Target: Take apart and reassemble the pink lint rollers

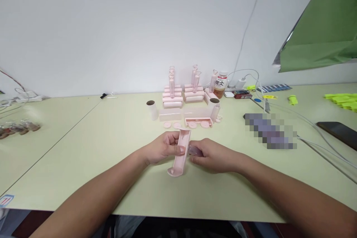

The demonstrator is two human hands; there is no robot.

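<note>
My left hand (163, 148) grips a long pink plastic cover (181, 153) just above the pale green table (111, 148); the cover runs from far to near with a round tab at its near end. Against the cover's right side, my right hand (212, 154) pinches a small translucent pink piece (195, 151). Both hands meet near the table's middle front.
Stacks of pink roller parts (182, 95), cardboard tubes (152, 108), loose pink covers and discs (198, 122) lie behind the hands. A drink bottle (220, 86), cables (315, 134), a phone (338, 133) and yellow-green parts (343, 100) are at the right. Small brown items (16, 129) lie far left.
</note>
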